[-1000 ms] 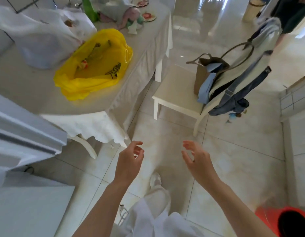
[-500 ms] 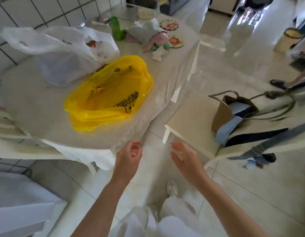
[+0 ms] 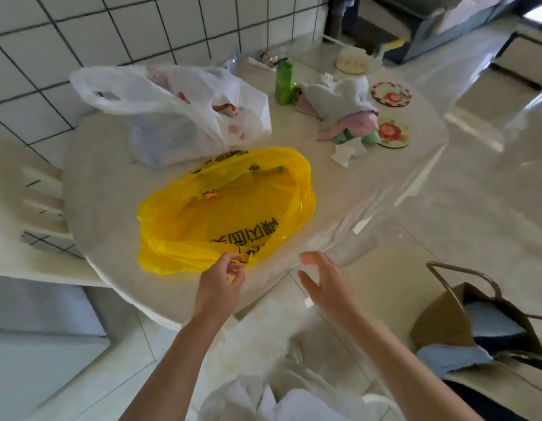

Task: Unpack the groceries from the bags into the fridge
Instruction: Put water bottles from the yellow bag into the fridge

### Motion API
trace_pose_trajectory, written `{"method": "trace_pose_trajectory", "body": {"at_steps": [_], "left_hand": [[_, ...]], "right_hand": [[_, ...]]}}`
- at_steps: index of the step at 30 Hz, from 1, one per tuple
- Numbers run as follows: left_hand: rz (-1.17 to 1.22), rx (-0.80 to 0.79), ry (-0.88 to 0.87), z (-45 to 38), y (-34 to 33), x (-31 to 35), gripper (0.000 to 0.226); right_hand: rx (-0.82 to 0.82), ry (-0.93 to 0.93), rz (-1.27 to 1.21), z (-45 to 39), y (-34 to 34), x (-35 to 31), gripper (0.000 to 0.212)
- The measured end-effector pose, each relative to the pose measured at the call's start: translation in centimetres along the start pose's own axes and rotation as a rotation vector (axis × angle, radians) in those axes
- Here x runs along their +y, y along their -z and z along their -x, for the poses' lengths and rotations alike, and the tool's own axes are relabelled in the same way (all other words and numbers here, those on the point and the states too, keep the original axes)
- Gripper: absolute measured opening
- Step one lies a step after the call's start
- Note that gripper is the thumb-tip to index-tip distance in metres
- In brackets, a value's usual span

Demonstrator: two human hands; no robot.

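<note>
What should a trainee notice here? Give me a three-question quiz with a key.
1. True or false: the left hand pinches the near rim of the yellow bag.
2. Which bag lies nearer the tiled wall? A) yellow bag B) white bag
3. Fill in: the right hand holds ____.

Key: 1 true; 2 B; 3 nothing, its fingers are spread open beside the table edge.

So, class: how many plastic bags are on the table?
2. A yellow bag at the near edge, its rim by the left hand; a white bag behind it, near the wall. None seem hidden.
</note>
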State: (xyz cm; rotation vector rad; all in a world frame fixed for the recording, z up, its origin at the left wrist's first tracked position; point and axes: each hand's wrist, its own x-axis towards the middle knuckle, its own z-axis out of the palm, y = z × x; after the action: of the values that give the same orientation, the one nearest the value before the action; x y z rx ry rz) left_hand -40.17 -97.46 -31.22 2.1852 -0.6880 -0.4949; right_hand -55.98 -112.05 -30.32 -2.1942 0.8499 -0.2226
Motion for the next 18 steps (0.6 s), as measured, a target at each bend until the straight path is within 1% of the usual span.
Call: {"method": "trace_pose_trajectory", "body": {"at_steps": [2, 7, 12, 15, 18], "left_hand": [[-0.038, 0.023, 0.0, -1.8, -0.3, 0.5, 0.017], [-0.177, 0.037, 0.019, -6.5, 0.3, 0.7, 0.027], [-0.326, 0.001, 0.084, -12.2, 2.1, 0.0, 0.043], [-0.399, -0.008, 0.057, -15.3, 3.1, -0.7, 0.046], [-0.479, -0.012, 0.006, -17.8, 3.9, -1.3, 0.049]], "right_hand": [[-0.038, 0.049, 0.013, -3.0, 0.9, 0.4, 0.032], [-0.092, 0.175, 0.035, -10.2, 2.1, -0.1, 0.03], [-0.084, 0.295, 0.08, -16.4, 2.3, -1.8, 0.033], [-0.095, 0.342, 0.136, -19.7, 2.0, -2.7, 0.034], [-0.104, 0.398, 0.218, -22.7, 1.6, -2.8, 0.029]]}}
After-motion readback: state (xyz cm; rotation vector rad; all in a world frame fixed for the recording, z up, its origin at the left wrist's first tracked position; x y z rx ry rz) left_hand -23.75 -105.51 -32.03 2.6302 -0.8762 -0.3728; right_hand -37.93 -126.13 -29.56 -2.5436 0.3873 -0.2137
